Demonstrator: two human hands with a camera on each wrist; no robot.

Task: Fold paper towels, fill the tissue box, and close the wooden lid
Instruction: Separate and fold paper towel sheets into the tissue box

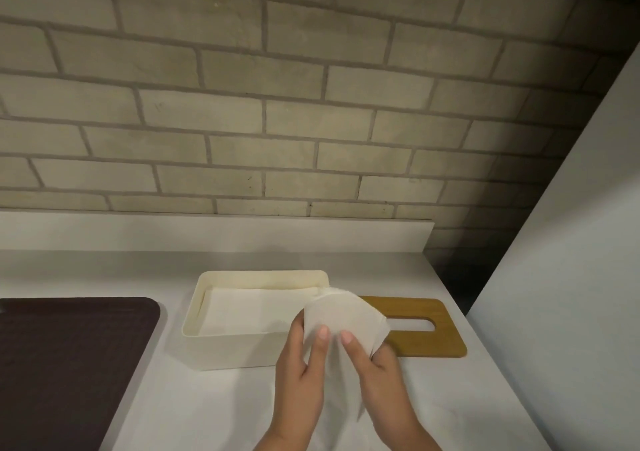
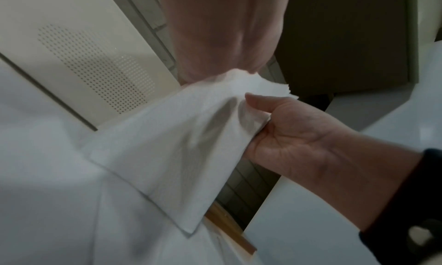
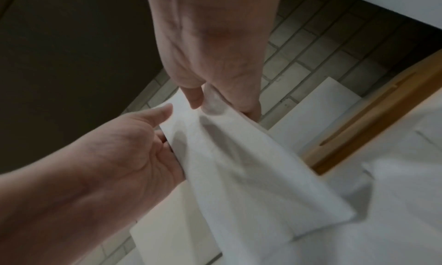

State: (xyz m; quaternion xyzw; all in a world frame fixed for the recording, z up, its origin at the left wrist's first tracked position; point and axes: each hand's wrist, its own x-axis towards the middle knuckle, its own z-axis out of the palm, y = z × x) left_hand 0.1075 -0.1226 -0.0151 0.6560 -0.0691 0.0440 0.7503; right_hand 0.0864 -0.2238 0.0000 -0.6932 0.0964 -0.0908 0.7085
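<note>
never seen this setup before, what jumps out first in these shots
Both hands, left hand and right hand, pinch a white paper towel at centre. Behind it the open cream tissue box already holds flat towels, and the slotted wooden lid lies on the counter to its right.

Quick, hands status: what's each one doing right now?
Left hand: pinching the paper towel, thumb over the front.
Right hand: gripping the same paper towel at its right edge.

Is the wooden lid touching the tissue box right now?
Cannot tell. In the head view the held paper towel covers the spot where the wooden lid nears the tissue box; neither wrist view shows it.
</note>
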